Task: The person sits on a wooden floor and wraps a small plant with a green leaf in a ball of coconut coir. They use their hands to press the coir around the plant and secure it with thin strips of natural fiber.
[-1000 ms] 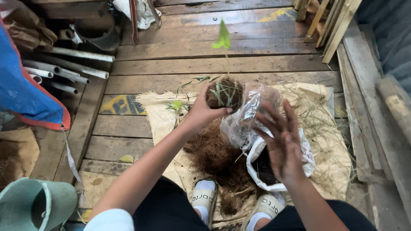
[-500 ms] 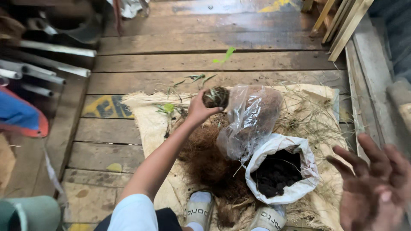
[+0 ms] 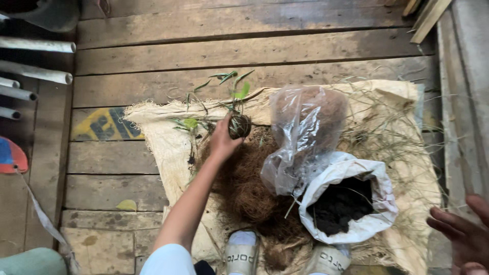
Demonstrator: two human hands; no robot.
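On the sack [image 3: 163, 147], by its top edge | our left hand [image 3: 223, 140] grips a seedling [image 3: 238, 125] | our right hand [image 3: 461, 231] spread wide, off the mat's right edge

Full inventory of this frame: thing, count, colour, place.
Fibre-wrapped plant ball: 1, brown with green shoots, in left hand.
Fibre heap: 1, brown, sack centre.
Clear plastic bag: 1, see-through, right of the ball.
White bag of soil: 1, white, dark contents, sack lower right.
Woven sack: 1, cream, spread on plank floor.
Pipes: at least 5, grey-white, upper left.
Shoes: 2, pale, bottom centre.
Left hand: gripping the ball.
Right hand: empty, fingers spread, right edge.
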